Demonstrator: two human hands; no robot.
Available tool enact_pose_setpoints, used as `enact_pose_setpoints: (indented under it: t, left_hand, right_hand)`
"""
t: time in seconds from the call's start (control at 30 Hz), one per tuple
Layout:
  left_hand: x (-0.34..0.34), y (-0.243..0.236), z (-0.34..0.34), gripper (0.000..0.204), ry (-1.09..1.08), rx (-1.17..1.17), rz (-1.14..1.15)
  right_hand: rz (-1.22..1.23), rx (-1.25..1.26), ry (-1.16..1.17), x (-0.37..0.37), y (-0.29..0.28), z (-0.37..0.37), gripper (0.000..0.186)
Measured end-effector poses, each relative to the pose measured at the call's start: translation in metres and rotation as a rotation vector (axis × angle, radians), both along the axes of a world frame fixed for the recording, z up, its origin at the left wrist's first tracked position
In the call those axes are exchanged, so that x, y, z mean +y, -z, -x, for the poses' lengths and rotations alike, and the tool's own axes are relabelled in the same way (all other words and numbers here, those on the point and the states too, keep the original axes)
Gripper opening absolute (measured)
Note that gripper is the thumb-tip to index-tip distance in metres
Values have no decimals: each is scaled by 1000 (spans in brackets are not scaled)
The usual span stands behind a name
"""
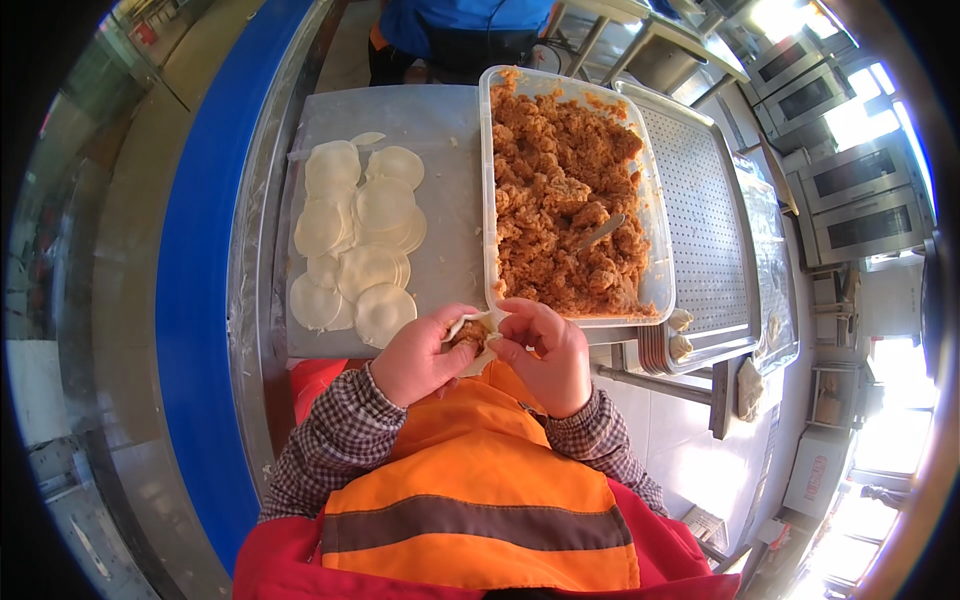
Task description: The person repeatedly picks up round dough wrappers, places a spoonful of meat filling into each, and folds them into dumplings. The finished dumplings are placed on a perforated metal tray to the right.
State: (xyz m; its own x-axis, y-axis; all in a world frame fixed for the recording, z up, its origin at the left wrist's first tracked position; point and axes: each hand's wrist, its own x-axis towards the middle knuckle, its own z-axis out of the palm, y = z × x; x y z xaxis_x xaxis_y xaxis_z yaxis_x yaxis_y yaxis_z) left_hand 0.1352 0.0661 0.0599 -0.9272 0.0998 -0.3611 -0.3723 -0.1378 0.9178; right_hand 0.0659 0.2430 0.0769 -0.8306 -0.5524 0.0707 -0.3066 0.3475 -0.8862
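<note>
Between my two hands, just in front of the orange apron, is a round dough wrapper (478,362) with brown-orange meat filling in its middle. My left hand (418,357) cups it from the left, thumb lying over the filling. At its right edge, the fingers and thumb of my right hand (545,355) pinch the dough. The wrapper is partly folded up, and filling still shows at the top. Flat round wrappers (385,205) lie in overlapping piles on the left of the table. Beyond my right hand stands a clear tub (572,322) of meat filling (560,180), a spoon (600,231) stuck in it.
A perforated metal tray (690,200) stands right of the tub, with several pale dough pieces (680,335) at its near corner. A blue-edged barrier (205,270) runs along the left. Across the table is a person in blue (465,25). Ovens (855,180) line the far right.
</note>
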Motion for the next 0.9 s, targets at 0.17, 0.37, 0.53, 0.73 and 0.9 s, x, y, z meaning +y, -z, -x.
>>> enact_pose_setpoints:
  t: [0.17,0.37,0.53,0.73,0.9]
  left_hand:
    - [-6,5,7,31,250,203,360]
    - [-3,32,8,30,154,426,112]
    - [-4,9,6,27,24,13,-325]
    - [1,25,0,27,69,87,-63]
    - [-5,20,7,29,195,39,-68]
  right_hand:
    - [24,286,-167,4,12,2,18]
    - [-63,270,-140,2,6,0,17]
    - [24,440,-121,2,9,5,18]
    - [-40,-49,-58,2,0,1,21]
    - [-3,135,-106,3,5,-1,19]
